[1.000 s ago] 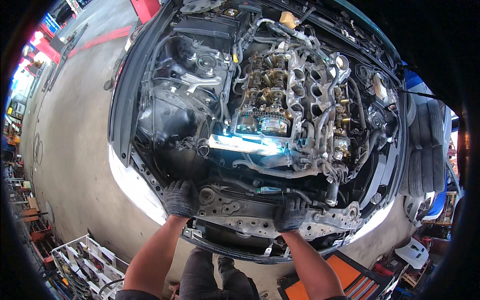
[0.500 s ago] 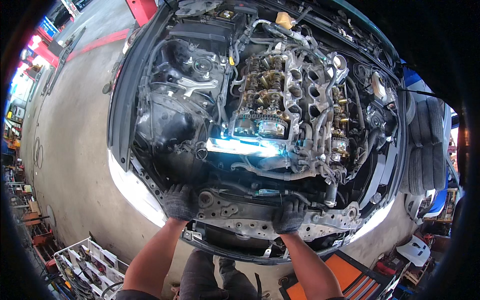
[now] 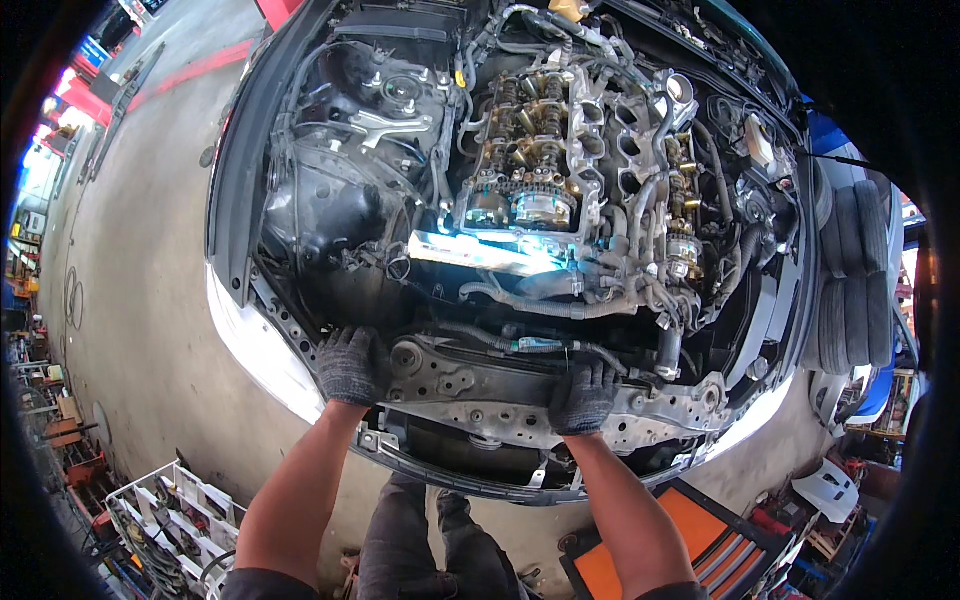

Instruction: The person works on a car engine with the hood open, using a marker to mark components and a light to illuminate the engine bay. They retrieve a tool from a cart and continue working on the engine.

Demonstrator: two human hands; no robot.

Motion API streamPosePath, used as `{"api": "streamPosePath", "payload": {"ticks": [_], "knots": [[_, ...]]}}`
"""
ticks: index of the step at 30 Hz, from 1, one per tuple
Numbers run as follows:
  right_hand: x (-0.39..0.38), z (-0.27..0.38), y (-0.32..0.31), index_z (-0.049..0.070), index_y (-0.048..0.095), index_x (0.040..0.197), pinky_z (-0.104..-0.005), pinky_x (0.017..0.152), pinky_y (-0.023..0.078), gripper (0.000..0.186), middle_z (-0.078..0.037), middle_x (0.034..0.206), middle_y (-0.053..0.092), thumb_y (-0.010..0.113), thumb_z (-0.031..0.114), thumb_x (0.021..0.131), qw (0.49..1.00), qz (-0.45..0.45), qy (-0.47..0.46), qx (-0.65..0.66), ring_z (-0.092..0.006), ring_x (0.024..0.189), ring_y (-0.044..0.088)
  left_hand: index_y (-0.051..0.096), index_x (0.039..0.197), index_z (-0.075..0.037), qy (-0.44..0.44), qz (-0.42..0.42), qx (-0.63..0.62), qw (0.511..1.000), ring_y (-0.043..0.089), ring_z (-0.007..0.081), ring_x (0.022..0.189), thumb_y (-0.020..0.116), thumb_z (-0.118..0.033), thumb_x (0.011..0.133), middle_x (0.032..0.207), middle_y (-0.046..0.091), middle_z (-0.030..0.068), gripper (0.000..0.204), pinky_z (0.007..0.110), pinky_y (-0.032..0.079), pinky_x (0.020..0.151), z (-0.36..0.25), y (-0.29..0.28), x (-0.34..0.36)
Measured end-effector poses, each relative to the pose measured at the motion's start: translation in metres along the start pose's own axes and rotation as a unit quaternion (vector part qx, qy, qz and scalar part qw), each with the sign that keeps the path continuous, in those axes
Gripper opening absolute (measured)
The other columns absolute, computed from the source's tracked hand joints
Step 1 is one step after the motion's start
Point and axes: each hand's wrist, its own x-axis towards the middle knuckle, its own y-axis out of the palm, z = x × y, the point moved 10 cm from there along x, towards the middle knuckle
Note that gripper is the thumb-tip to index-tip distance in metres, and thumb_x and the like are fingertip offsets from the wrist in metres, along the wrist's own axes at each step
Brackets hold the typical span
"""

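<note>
Both my hands wear dark grey knit gloves and lie on the metal radiator support (image 3: 490,412) across the front of a car's engine bay. My left hand (image 3: 350,368) holds its left end, fingers curled over the far edge. Farther right, my right hand (image 3: 584,396) grips the same bar, fingers bent over its top. Beyond it sits an engine with its valve covers off, its camshafts (image 3: 530,122) and timing chain gears (image 3: 543,207) exposed. A bright work light (image 3: 478,253) lies across the engine's front. Hoses (image 3: 545,303) run between the light and the bar.
Stacked tyres (image 3: 848,275) stand right of the car. An orange-topped tool cabinet (image 3: 672,540) is at lower right, a white wire rack (image 3: 170,520) at lower left. Concrete floor (image 3: 140,300) stretches along the left. My legs (image 3: 405,540) are close to the bumper.
The engine and the work light sit higher in the picture, and the view has shifted slightly. Both hands remain on the radiator support.
</note>
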Motion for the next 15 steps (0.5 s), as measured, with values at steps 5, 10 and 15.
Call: {"api": "streamPosePath", "payload": {"ticks": [5, 10, 15], "knots": [[-0.0002, 0.0000, 0.0013, 0.000, 0.061, 0.126, -0.0661, 0.100, 0.043, 0.048, -0.027, 0.128, 0.062, 0.068, 0.021, 0.084, 1.000, -0.002, -0.006, -0.005, -0.0513, 0.117, 0.059, 0.072, 0.101, -0.012, 0.011, -0.021, 0.016, 1.000, 0.067, 0.0453, 0.103, 0.067, -0.026, 0.093, 0.103, 0.072, 0.0189, 0.017, 0.059, 0.050, 0.092, -0.0012, -0.0021, -0.0020], [-0.0025, 0.0010, 0.0022, -0.001, 0.062, 0.126, -0.0657, 0.101, 0.044, 0.046, -0.028, 0.127, 0.062, 0.067, 0.021, 0.086, 1.000, -0.012, -0.019, -0.002, -0.0514, 0.117, 0.059, 0.073, 0.101, -0.009, 0.001, -0.040, 0.009, 0.999, 0.065, 0.0477, 0.104, 0.070, -0.023, 0.091, 0.104, 0.071, 0.0205, 0.018, 0.060, 0.050, 0.091, 0.0026, -0.0024, -0.0039], [-0.0054, -0.0049, 0.0075, -0.002, 0.064, 0.129, -0.0664, 0.103, 0.044, 0.049, -0.029, 0.129, 0.062, 0.066, 0.020, 0.085, 1.000, 0.009, 0.008, -0.008, -0.0531, 0.119, 0.058, 0.073, 0.100, -0.011, -0.002, -0.051, 0.019, 0.999, 0.067, 0.0442, 0.103, 0.067, -0.025, 0.095, 0.102, 0.072, 0.0179, 0.016, 0.057, 0.051, 0.092, 0.0031, -0.0021, -0.0060]]}}
